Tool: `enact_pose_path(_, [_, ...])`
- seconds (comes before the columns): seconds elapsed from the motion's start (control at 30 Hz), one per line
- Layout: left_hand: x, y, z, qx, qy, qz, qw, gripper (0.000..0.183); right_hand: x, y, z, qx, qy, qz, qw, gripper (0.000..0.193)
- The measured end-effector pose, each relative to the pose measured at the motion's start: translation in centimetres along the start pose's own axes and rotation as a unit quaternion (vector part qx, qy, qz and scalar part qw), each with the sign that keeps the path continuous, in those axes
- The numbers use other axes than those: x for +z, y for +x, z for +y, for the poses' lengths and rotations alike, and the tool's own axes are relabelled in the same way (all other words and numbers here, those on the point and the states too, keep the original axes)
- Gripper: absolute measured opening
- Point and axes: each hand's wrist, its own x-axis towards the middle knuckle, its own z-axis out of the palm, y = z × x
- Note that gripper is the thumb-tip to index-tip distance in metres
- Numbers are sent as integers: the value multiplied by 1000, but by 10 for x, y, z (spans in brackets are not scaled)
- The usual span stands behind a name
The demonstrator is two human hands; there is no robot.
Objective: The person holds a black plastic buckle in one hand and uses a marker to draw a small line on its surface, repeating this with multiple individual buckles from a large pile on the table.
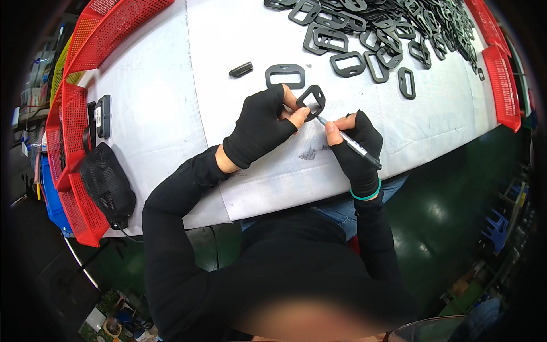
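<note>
Head view: the person sat at a white-covered table (416,131), both forearms reaching over its near edge.
Frame in hand: one black frame (322,102) was tilted up off the table, between the two hands and nearer the left.
Left hand: the gloved left hand (263,122) pinched that frame between bare thumb and fingers at its left side.
Right hand: the gloved right hand (356,142) gripped a marker (359,149), its tip at the frame's lower edge; whether it touched could not be told.
Marking progress: this piece looked to be mid-step, with the result on its edge too small to judge.
Lone frame: a single frame (293,69) lay flat just beyond the left hand; nothing showed whether it was finished.
Pile: a large heap of similar frames (419,23) spread beyond the right hand; if unworked, most of the job probably remained.
Short black piece: what was perhaps the marker's cap (241,69) lay left of the lone frame.
</note>
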Motion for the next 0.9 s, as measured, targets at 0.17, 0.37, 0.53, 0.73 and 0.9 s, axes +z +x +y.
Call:
enact_pose_path(0.17, [0, 0, -1, -1, -8, 1, 1000, 14, 0, 1, -2, 12, -4, -3, 1000, 14])
enact_pose_path(0.37, [1, -1, -2, 9, 0, -1, 1000, 13, 0, -1, 1, 19, 69, 31, 997, 14])
enact_pose_path(0.53, [5, -5, -1, 82, 36, 5, 996, 11, -9, -2, 10, -2, 84, 56, 995, 16])
enact_pose_path(0.73, [-3, -5, -7, 253, 127, -73, 956, 23, -23, 3, 7, 69, 401, 109, 907, 17])
enact_pose_path(0.9, [-10, -2, -5, 327, 203, -150, 910, 32, -19, 12, -6, 139, 213, 60, 965, 16])
